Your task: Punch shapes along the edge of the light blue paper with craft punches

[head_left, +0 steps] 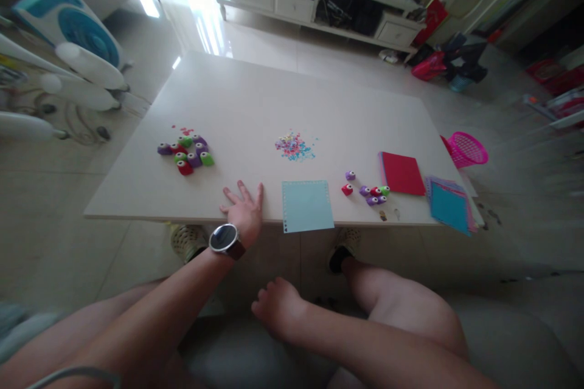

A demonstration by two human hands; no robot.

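My left hand [245, 213], with a round watch on its wrist, lies on the table with its fingers spread, holding nothing visible. To its right, a light blue sheet of paper [308, 205] overhangs the front edge, with small punched marks along its left and top borders. Curled in a fist, my right hand [278, 310] hangs over my lap below the table edge; the inside of the fist is hidden. Several small craft punches [194, 158] in purple, green and red are clustered on the left. More craft punches [373, 194] sit right of the sheet.
Beyond the sheet is a pile of colourful paper confetti [294, 146]; red bits [185, 130] lie at the left. A red paper stack [402, 174] and loose coloured sheets [449, 205] are on the right. A pink basket [468, 149] stands past the table's right edge.
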